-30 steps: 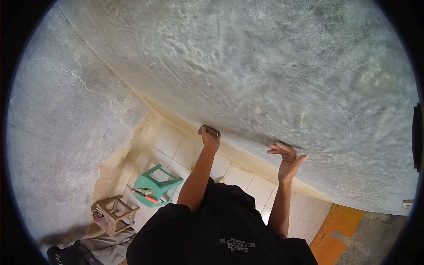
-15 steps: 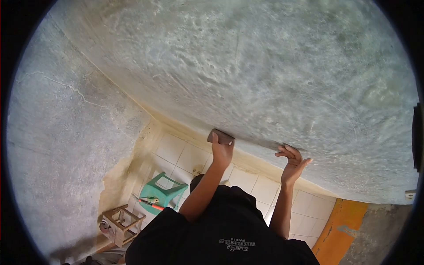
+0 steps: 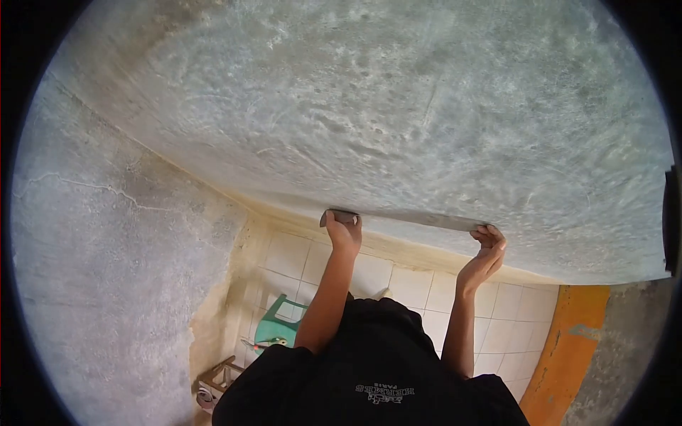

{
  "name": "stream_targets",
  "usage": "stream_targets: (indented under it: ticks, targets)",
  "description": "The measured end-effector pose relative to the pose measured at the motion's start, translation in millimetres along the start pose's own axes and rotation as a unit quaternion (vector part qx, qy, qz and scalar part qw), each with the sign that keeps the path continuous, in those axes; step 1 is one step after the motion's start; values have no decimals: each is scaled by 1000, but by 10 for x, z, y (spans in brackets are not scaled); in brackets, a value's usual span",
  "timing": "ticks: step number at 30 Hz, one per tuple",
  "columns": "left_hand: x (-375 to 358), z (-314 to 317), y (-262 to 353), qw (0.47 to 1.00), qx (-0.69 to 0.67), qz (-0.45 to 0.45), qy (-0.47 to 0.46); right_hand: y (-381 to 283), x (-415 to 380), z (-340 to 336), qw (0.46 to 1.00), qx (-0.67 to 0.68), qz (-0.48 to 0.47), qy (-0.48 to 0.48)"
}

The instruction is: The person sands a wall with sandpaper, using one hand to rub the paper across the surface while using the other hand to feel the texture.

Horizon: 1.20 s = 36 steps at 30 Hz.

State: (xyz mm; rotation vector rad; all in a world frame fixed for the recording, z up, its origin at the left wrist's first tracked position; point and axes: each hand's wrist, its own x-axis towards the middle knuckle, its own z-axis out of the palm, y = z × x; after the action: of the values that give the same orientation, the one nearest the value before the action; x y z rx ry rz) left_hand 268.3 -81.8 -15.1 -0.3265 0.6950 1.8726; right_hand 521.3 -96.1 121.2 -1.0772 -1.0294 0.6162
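1. Head view: my left hand (image 3: 344, 231) grips one end of a long flat trowel blade (image 3: 405, 219), fingers curled shut around it, pressing it against the grey plastered wall (image 3: 398, 106).
2. My right hand (image 3: 487, 248) holds the blade's other end, fingers bent over its edge.
3. Below lie white floor tiles (image 3: 419, 287), a green stool (image 3: 278, 324) and a wooden stool (image 3: 220, 376).

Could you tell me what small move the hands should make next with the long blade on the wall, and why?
Probably draw the blade steadily along the grey wall, keeping its edge flat. The left hand grips one end and the right hand pinches the other, and the blade lies against the skim just above the yellowish band, so both ends are supported for an even pass.
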Motion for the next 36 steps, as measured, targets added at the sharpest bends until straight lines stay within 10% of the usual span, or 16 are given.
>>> stream_targets:
  ticks: [15, 28, 36]
  targets:
    - [285, -120, 514, 1000, 23, -12, -2, -126, -297, 389, 999, 2, 2, 54]
    - [1046, -685, 1000, 990, 104, -74, 58, 901, -1254, 696, 915, 48, 374, 141]
    - [996, -665, 1061, 987, 117, -88, 70, 896, -1220, 884, 926, 185, 321, 65]
